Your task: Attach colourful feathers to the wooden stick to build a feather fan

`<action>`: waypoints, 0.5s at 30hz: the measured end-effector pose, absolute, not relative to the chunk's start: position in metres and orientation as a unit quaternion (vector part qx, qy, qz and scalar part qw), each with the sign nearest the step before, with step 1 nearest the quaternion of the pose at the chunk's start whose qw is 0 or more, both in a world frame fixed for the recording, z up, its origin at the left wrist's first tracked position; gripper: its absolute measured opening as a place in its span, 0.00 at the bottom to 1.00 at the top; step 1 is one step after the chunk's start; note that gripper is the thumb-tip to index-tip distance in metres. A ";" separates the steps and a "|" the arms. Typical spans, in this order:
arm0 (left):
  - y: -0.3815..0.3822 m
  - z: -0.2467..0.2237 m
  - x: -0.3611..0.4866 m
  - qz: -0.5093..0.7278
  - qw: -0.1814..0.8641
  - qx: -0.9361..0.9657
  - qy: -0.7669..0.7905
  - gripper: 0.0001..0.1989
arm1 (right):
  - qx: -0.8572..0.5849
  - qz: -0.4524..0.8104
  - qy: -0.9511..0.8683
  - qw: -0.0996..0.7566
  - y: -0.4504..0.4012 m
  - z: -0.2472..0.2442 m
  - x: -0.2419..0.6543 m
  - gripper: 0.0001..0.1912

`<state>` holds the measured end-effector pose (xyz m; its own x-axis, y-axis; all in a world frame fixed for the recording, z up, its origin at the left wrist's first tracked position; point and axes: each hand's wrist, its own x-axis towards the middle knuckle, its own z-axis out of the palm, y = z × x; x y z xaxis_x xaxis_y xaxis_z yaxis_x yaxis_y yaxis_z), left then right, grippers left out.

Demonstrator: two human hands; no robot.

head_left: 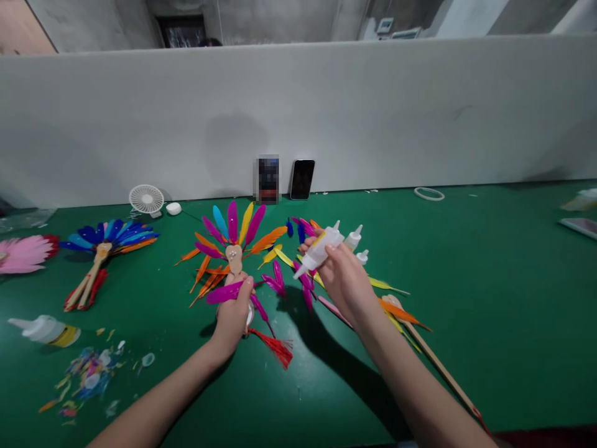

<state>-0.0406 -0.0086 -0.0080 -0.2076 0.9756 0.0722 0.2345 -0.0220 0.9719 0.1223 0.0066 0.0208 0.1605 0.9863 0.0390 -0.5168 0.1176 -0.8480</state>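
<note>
My left hand [232, 320] is closed around the handle of a feather fan, low over the table. Its pale wooden head [234, 254] carries upright magenta, blue and yellow feathers, with glue-like drops on the wood. A loose magenta feather [224, 293] lies across that hand near the thumb; whether it is pinched there I cannot tell. From below the hand a red tassel [275, 347] trails. My right hand [347, 283] grips a white glue bottle [321, 250], its nozzle tilted down toward the fan but apart from it. Loose orange feathers [201, 274] and magenta feathers [276, 280] lie around.
Blue feather fan [105, 246] and pink feather fan [28, 254] lie left. Another glue bottle [49, 331] rests near a scrap pile [93, 373]. A small fan [147, 199] and phone [302, 179] stand by the white partition [373, 118]. A wooden stick [438, 358] lies right.
</note>
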 end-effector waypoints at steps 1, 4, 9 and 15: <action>-0.009 -0.007 -0.041 0.500 0.364 0.517 0.592 0.14 | -0.357 0.551 -0.355 0.666 0.004 0.027 0.120 0.16; -0.008 -0.008 -0.042 0.496 0.349 0.530 0.592 0.14 | -0.356 0.528 -0.417 0.648 0.000 0.038 0.110 0.17; -0.009 -0.011 -0.042 0.489 0.354 0.538 0.589 0.14 | -0.338 0.538 -0.435 0.638 0.003 0.033 0.090 0.15; -0.012 -0.014 -0.039 0.496 0.361 0.537 0.580 0.14 | -0.346 0.518 -0.458 0.634 0.004 0.019 0.087 0.13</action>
